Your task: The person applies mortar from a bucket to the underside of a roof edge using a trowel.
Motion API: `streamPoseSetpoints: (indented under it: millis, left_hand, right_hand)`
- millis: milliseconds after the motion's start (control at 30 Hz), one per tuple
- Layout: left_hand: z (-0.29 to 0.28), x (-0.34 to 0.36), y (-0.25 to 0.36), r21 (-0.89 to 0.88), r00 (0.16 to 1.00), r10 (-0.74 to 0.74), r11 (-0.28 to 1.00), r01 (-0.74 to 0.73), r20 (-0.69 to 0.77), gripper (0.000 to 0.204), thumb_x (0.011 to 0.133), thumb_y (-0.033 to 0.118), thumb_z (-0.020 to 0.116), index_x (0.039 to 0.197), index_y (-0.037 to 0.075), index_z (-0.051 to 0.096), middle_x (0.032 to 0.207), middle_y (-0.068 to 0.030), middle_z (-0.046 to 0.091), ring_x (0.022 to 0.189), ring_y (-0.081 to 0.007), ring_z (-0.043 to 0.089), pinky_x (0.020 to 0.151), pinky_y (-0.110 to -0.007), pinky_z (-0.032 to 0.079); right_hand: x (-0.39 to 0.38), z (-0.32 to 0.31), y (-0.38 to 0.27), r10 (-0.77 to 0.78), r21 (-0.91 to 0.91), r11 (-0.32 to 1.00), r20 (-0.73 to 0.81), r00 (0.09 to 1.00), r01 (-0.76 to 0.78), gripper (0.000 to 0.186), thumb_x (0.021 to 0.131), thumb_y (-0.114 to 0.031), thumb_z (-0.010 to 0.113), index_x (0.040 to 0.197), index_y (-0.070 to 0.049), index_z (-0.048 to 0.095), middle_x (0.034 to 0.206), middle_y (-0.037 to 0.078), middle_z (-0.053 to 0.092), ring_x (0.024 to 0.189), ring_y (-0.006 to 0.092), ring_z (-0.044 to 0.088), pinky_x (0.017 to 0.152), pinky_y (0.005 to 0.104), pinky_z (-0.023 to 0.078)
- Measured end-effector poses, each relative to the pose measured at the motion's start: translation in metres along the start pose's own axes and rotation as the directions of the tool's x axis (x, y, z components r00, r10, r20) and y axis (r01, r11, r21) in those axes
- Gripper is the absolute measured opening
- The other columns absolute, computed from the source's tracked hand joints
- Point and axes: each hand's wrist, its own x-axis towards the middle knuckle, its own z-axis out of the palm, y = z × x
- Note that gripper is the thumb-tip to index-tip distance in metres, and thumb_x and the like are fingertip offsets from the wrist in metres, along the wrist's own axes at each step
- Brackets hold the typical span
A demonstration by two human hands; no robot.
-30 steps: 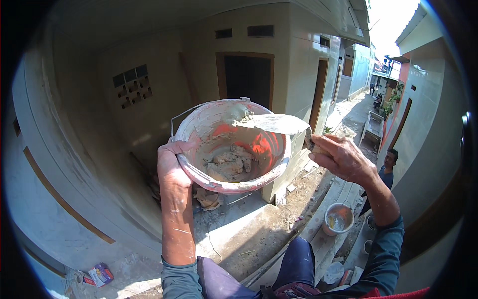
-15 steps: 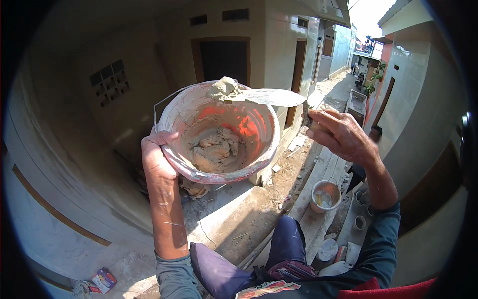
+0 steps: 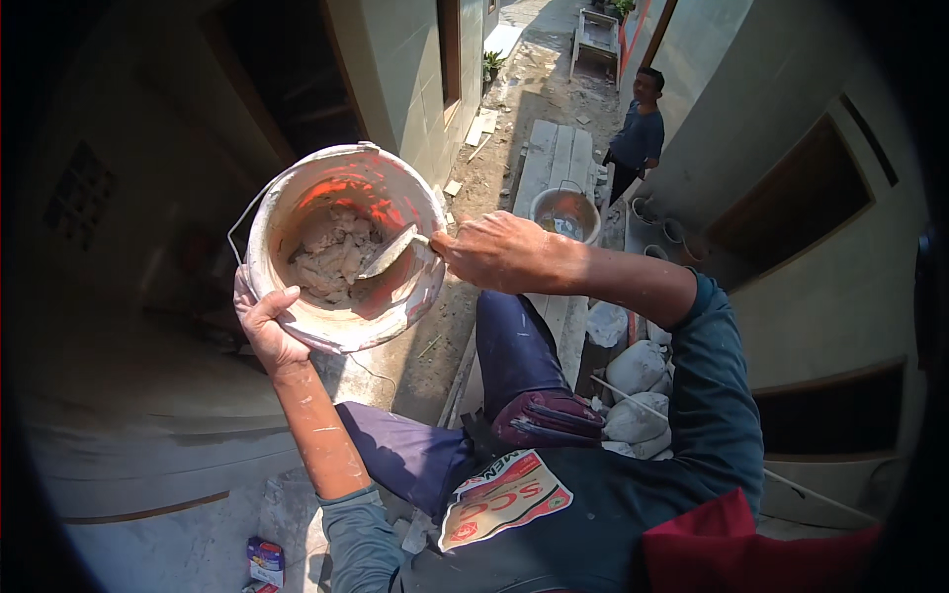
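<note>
My left hand (image 3: 265, 321) holds up a plaster-smeared bucket (image 3: 346, 336) by its near-left side, thumb over the rim. The bucket tips toward me, and its inside shows red through a pale coating. Wet, lumpy grey-beige mortar (image 3: 331, 252) lies at the bottom. My right hand (image 3: 504, 252) is wrapped round the handle of a trowel (image 3: 392, 250) at the bucket's right rim. The trowel's blade points down inside, its tip against the mortar. Most of the handle is hidden by my fingers. A thin wire bail (image 3: 233, 232) hangs off the bucket's left side.
Planks (image 3: 542, 158) run ahead along a narrow alley between walls. A second bucket (image 3: 591, 219) stands on them, and a person (image 3: 638, 133) stands beyond it at the right. White sacks (image 3: 638, 368) lie by my right leg. A doorway (image 3: 287, 74) is at the upper left.
The trowel, which carried a lump of mortar above the far rim, has come down into the bucket, its blade now without that lump. My view has turned, bringing a person into sight.
</note>
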Motion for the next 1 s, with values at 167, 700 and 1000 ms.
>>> streamPoseSetpoints:
  millis: [167,700,1000]
  left_hand:
    - [-0.1,-0.017,-0.075,-0.046,0.968,-0.233,0.972,0.229,-0.098,0.058,0.059,-0.007,0.058,0.116,0.001,0.055,0.117,-0.0128,0.058,0.114,-0.03,0.052,0.108,-0.04,0.034]
    - [-0.112,-0.094,-0.109,0.016,0.888,-0.306,0.944,0.331,-0.343,0.078,0.059,0.005,0.058,0.135,-0.006,0.041,0.135,-0.0199,0.049,0.128,-0.035,0.042,0.113,-0.044,0.026]
    - [-0.153,-0.096,-0.113,0.046,0.919,-0.315,0.941,0.335,-0.236,0.078,0.063,0.006,0.058,0.138,-0.005,0.04,0.138,-0.0207,0.047,0.129,-0.0369,0.042,0.113,-0.046,0.027]
  right_hand:
    - [0.012,0.09,0.0,0.079,0.077,0.992,0.236,0.969,-0.1,0.037,0.092,-0.026,0.052,0.121,-0.004,0.046,0.1,0.022,0.057,0.081,0.0349,0.066,0.068,0.0471,0.053]
    - [-0.109,0.364,0.275,0.884,-0.218,0.463,0.053,0.464,-0.859,0.028,0.082,-0.017,0.057,0.107,-0.005,0.064,0.113,0.016,0.061,0.111,0.028,0.054,0.087,0.0358,0.041]
    - [-0.129,0.397,0.311,0.522,-0.405,0.766,-0.058,0.851,-0.498,0.016,0.084,-0.015,0.052,0.089,-0.004,0.063,0.075,0.008,0.066,0.075,0.0236,0.066,0.068,0.0365,0.047]
